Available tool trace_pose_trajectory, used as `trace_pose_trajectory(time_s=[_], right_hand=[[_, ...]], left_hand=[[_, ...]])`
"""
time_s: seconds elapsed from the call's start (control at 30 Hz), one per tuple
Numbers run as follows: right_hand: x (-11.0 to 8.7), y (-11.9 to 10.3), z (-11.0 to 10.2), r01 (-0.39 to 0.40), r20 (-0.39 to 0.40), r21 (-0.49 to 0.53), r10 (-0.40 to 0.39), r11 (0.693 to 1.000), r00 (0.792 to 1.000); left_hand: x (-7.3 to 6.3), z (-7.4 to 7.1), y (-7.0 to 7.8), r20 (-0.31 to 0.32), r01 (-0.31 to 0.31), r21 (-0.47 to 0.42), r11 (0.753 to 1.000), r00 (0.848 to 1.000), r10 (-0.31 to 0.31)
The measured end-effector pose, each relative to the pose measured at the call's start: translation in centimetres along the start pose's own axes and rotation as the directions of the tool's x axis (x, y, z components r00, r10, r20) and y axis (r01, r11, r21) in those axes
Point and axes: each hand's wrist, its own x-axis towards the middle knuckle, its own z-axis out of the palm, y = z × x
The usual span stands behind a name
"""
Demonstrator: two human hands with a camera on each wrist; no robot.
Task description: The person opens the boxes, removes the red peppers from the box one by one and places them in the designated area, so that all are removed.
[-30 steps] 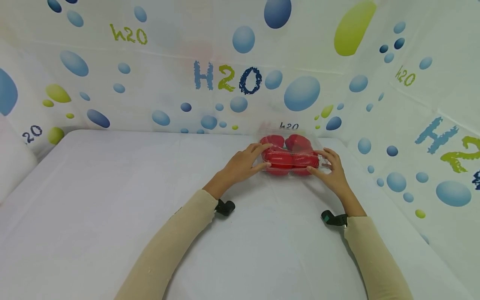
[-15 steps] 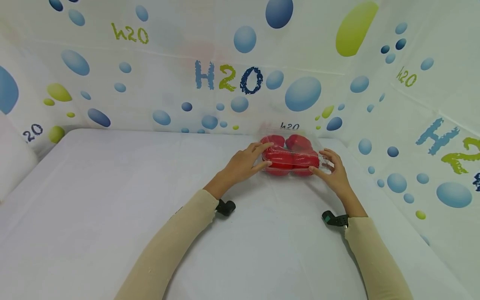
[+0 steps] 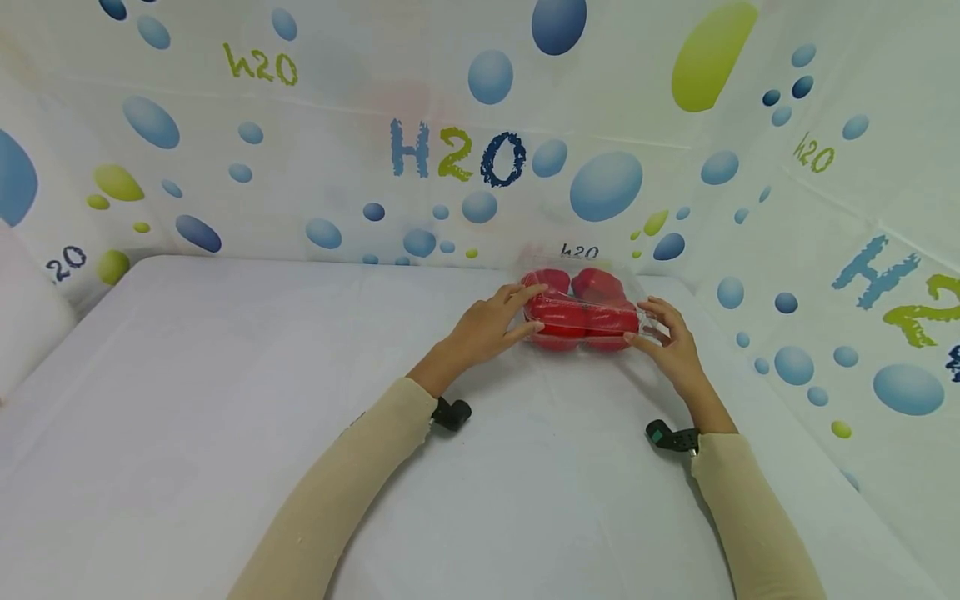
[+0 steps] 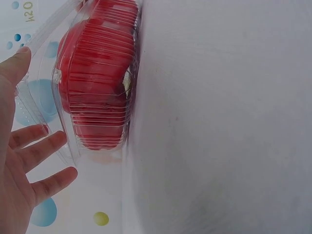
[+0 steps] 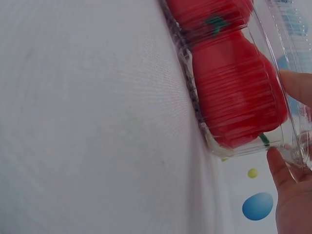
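A clear plastic clamshell box [image 3: 582, 342] lies towards the far right of the white table. Several red bell peppers [image 5: 239, 92] show through its ribbed wall, with bits of green stem. Its lid [image 4: 36, 100] stands over them; whether its edges are latched I cannot tell. My left hand [image 3: 483, 327] is at the box's left end, thumb at the front edge and nearly straight, spread fingers on the side. My right hand [image 3: 671, 343] holds the lid's right end, thumb in front and bent fingers round the corner, partly seen through the plastic.
Behind the table [image 3: 300, 375] hangs a white cloth [image 3: 337, 75] with blue and green dots and H2O lettering. The same patterned cloth runs along the right side. The box sits close to the table's back edge. Both wrists wear small black cameras [image 3: 452, 415].
My right thumb has slid slightly rightward along the front edge of the box, and the right hand has shifted a little right. My left hand and the box look unmoved.
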Motion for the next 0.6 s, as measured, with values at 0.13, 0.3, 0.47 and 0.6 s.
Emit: trace_pose_trajectory(time_s=[0.13, 0.3, 0.47, 0.6], right_hand=[[0.1, 0.0, 0.0, 0.008, 0.008, 0.056, -0.008, 0.998, 1.0], [-0.8, -2.1, 0.0, 0.019, 0.028, 0.069, -0.021, 0.997, 0.999], [-0.4, -0.8, -0.2, 0.012, 0.035, 0.105, -0.015, 0.994, 0.999], [-0.1, 0.3, -0.2, 0.003, 0.039, 0.114, -0.008, 0.994, 0.999]], left_hand=[[0.0, 0.1, 0.0, -0.001, 0.002, -0.009, 1.0, 1.0, -0.002], [0.1, 0.2, 0.0, -0.002, 0.001, -0.009, 1.0, 1.0, -0.001], [0.1, 0.3, 0.0, -0.002, 0.007, -0.008, 1.0, 1.0, -0.007], [0.1, 0.4, 0.1, -0.003, 0.007, -0.008, 1.0, 1.0, -0.007]])
